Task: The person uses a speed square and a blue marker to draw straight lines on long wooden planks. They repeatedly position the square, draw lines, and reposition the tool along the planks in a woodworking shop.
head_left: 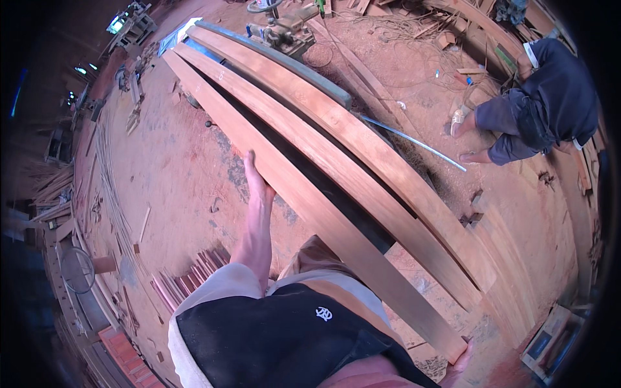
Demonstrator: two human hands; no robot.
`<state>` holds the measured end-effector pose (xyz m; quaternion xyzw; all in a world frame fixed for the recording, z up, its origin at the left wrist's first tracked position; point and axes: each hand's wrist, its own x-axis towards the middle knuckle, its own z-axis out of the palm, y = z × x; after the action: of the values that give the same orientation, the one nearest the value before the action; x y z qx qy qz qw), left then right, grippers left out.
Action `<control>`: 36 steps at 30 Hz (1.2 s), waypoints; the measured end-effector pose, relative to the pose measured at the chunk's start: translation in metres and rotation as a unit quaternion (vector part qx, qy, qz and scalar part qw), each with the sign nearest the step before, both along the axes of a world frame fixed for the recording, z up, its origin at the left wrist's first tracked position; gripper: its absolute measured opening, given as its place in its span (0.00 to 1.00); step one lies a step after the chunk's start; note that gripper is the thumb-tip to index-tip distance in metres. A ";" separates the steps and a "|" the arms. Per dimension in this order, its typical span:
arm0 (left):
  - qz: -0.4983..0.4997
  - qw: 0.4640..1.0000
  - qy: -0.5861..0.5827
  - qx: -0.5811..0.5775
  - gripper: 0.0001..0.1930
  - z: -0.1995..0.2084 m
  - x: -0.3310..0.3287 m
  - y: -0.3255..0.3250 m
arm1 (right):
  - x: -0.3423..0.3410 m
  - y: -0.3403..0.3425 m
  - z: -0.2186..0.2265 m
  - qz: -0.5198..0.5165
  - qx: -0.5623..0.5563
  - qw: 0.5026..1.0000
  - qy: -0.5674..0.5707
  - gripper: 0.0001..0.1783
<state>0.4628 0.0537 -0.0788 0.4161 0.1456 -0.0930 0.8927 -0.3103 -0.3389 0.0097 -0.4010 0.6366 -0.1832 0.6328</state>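
A long reddish-brown wooden board (310,200) runs slantwise from the far left to the near right in front of my body. My left hand (257,180) is closed on its near edge about midway along; the thumb shows at the edge and the fingers are hidden beneath. At the board's near right end, my right hand (460,360) grips the corner, its fingers partly hidden. Beyond lie a second plank (336,158) and a wider third plank (369,145), roughly alongside it. All rest over a dark machine bed (323,184), with narrow gaps between them.
A co-worker in dark clothes (550,97) bends over at the right. A machine with a handwheel (278,32) stands at the far side. A thin pale rod (417,145) lies beyond the planks. Stacked wood strips (194,271) lie left of my legs; scrap wood (446,40) lies at the back.
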 end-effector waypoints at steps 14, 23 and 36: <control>-0.017 0.999 0.025 0.015 0.38 0.002 -0.031 0.007 | -0.073 0.015 -0.064 -0.005 -0.023 1.000 -0.013 0.36; -0.018 1.000 0.002 -0.019 0.37 0.015 -0.031 -0.020 | -0.082 -0.015 -0.070 -0.018 -0.038 0.999 -0.027 0.35; -0.126 0.967 -0.035 0.220 0.48 0.048 -0.023 -0.074 | -0.051 -0.095 -0.015 0.006 -0.036 0.999 0.005 0.27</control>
<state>0.4396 -0.0204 -0.0304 0.6200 0.0779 -0.1563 0.7649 -0.3618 -0.4337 -0.0056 -0.4284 0.6302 -0.2003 0.6159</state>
